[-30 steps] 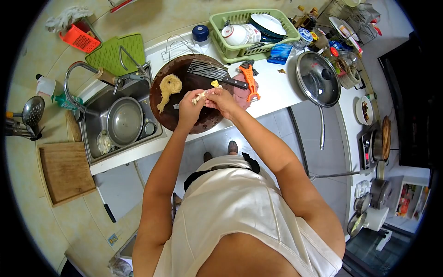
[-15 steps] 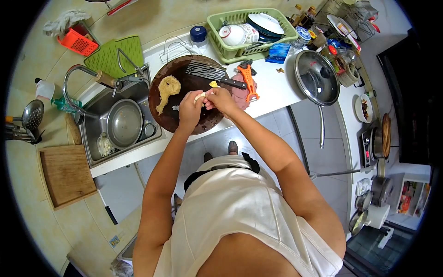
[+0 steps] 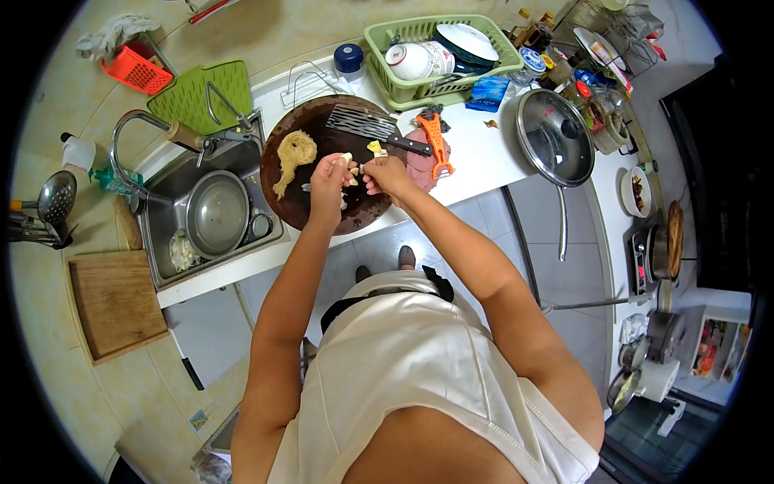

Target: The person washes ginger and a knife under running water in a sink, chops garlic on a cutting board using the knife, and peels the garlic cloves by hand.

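Observation:
Over a round dark chopping board (image 3: 310,211), my left hand (image 3: 326,181) pinches a small pale piece (image 3: 347,157) that looks like a garlic clove. Close by on the right, my right hand (image 3: 389,176) has its fingers pinched together; what they hold is too small to make out. More pale bits (image 3: 354,181) show between the hands. A cleaver (image 3: 363,123) with a streaked blade and black handle lies across the board's far side, a yellow piece (image 3: 374,147) beside its handle. A tan fibrous loop with a tail (image 3: 297,151) rests at the board's left.
Right of the board, an orange peeler (image 3: 436,145) lies on pink meat slices (image 3: 418,165). A green dish basket (image 3: 403,90) stands behind, a lidded pan (image 3: 555,137) farther right. The sink (image 3: 165,274) at left holds a metal basin (image 3: 218,216).
My hands have moved slightly apart. The pale piece they held together has separated, with bits now showing between them. The cleaver and the tan loop stay where they were.

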A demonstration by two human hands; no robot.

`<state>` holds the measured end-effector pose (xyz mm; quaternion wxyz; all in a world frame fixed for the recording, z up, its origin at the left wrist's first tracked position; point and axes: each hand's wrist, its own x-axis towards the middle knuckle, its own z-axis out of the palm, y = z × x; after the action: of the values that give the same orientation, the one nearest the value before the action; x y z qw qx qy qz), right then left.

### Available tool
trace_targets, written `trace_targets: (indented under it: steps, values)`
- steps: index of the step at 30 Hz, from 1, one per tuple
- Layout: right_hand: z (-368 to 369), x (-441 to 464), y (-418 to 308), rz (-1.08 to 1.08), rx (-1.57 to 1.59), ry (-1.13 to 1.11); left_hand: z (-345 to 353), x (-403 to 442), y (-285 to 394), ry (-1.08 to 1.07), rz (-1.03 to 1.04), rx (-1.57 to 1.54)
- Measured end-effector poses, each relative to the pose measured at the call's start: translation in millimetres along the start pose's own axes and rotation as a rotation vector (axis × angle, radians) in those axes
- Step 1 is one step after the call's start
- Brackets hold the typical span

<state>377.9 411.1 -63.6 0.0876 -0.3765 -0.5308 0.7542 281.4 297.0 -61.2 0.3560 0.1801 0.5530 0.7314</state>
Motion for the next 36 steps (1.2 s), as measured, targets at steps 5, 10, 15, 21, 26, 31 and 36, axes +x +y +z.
trace_targets:
  steps: [5, 10, 15, 21, 26, 31, 36]
  values:
    - [-2, -9, 0, -0.037, 0.118, -0.066, -10, 4, 4, -0.042, -0.205, -0.266]
    - [-5, -9, -8, -0.021, 0.198, -0.108, -8, 8, 0, -0.035, -0.274, -0.241]
    - [-5, -4, -3, -0.124, 0.068, -0.129, 4, 5, -6, -0.034, -0.115, 0.049]
    - [-9, 6, 0, -0.113, 0.081, -0.138, 8, 5, -4, 0.005, 0.032, 0.364]
    - [-7, 8, -4, -0.067, 0.067, -0.094, 7, 7, -14, 0.068, 0.293, 0.667]
    - [-6, 14, -3, -0.037, -0.037, -0.019, 12, 4, -11, 0.083, 0.331, 0.755]
    - [-12, 19, 4, -0.013, 0.008, -0.003, 9, 16, -28, 0.075, 0.046, 0.206]
